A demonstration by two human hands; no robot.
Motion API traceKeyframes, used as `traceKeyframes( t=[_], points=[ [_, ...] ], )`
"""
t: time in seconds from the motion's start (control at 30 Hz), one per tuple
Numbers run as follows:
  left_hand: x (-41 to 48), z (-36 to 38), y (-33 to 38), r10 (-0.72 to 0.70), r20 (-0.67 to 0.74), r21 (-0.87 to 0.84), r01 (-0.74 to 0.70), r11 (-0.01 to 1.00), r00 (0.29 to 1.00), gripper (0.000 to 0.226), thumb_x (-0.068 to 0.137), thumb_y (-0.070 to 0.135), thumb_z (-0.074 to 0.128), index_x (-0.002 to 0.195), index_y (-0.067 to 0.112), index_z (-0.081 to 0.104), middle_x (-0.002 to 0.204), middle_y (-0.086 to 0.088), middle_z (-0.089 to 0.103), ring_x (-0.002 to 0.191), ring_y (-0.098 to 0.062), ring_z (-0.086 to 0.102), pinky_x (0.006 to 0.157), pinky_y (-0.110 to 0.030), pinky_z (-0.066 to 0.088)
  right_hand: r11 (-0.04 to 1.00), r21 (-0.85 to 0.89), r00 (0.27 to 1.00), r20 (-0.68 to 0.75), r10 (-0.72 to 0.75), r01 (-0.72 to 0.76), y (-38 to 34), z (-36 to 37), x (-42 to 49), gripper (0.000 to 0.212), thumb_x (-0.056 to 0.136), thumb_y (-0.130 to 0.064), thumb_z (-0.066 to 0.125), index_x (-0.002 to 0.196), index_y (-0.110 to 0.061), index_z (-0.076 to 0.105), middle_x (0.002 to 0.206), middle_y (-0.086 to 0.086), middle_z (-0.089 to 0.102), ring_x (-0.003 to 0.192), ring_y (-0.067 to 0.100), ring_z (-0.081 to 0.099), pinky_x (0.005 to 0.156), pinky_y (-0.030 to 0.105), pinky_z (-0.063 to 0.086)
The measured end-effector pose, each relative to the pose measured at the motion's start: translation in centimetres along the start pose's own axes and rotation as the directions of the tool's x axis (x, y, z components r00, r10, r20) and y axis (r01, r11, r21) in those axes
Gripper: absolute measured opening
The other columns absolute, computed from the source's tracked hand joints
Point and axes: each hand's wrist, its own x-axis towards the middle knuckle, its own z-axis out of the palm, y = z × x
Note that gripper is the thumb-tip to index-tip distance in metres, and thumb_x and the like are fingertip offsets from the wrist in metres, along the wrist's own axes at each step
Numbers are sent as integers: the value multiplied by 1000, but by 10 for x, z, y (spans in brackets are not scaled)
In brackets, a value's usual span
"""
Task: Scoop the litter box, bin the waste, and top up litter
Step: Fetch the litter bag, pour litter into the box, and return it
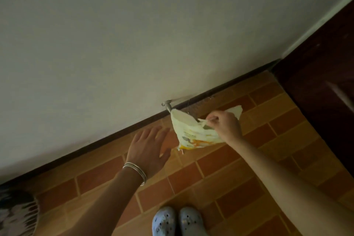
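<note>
Pale yellow plastic, thin and crumpled, forms a soft bag (191, 132) with orange print and small grey lettering low on its side. It hangs in the air just above the floor (210, 178), close to the wall (115, 44), with its mouth gaping upward. Its upper corner meets a short grey metal fitting (167, 105) that juts from the wall, though the dim view leaves it unclear whether the bag hooks on it. The right hand (226, 124) has its fingers curled and pinches a stretched strip of the bag's rim, bearing its weight. The left hand (147, 145) is spread flat, palm down, fingers straight and slightly apart. It holds nothing and sits just beside the bag without touching it. Thin silver bangles (135, 171) ring that wrist. The floor is glossy, printed in a brick pattern of orange and tan rectangles, and is edged by a dark skirting strip (95, 142) under the matt white wall. Light blue perforated clogs (178, 220) stand below, and a dark reddish-brown door (325, 82) stands at the right.
</note>
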Motion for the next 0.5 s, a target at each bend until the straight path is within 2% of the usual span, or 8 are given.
traceKeyframes(
  t=[0.1, 0.2, 0.3, 0.37, 0.43, 0.5],
  points=[
    [16, 25, -5, -9, 23, 10, 9, 1000, 1000, 56, 78, 49, 39, 120, 19, 60, 115, -4, 65, 103, -26, 63, 84, -43, 51, 999, 54, 992, -124, 7, -1, 6, 3, 44, 8, 84, -13, 64, 90, -13, 70, 88, 0, 69, 78, 12, 60, 60, 21, 44],
    [34, 31, -12, -26, 3, 13, 26, 1000, 1000, 54, 76, 43, 54, 123, 16, 58, 119, -6, 63, 110, -29, 60, 90, -45, 49, 1000, -30, 988, -155, 0, -5, 1, -6, 92, 22, 83, -6, 61, 103, -13, 69, 106, 7, 66, 97, 23, 61, 77, 31, 49],
    [45, 18, -16, -68, -10, 29, 69, 997, 998, 64, 70, 33, 74, 128, 14, 55, 126, -10, 60, 117, -33, 56, 95, -48, 44, 991, -132, 994, -108, 15, -29, -5, -15, 109, 43, 85, -7, 60, 128, -13, 54, 129, 11, 50, 119, 27, 48, 96, 38, 43],
    [46, 1, -17, -78, -15, 32, 78, 996, 997, 73, 66, 33, 78, 132, 13, 52, 129, -12, 58, 119, -34, 54, 95, -50, 44, 990, -136, 997, -71, 23, -32, -9, -26, 101, 55, 87, -12, 61, 138, -10, 41, 140, 11, 41, 130, 27, 38, 105, 39, 36],
    [44, -21, -15, -72, -22, 45, 73, 996, 997, 74, 66, 34, 78, 132, 13, 51, 131, -13, 57, 119, -35, 54, 94, -52, 45, 994, -113, 999, -37, 2, -6, -14, -41, 85, 61, 88, -17, 61, 142, -8, 33, 146, 11, 35, 136, 25, 30, 111, 38, 28],
    [40, -50, -9, -69, -52, 64, 73, 995, 996, 65, 75, 41, 65, 133, 14, 51, 133, -13, 55, 120, -35, 54, 94, -53, 44, 993, -105, 998, -18, -54, 52, -25, -62, 64, 64, 88, -22, 62, 143, -9, 31, 148, 10, 34, 138, 23, 28, 113, 38, 25]
  ],
)
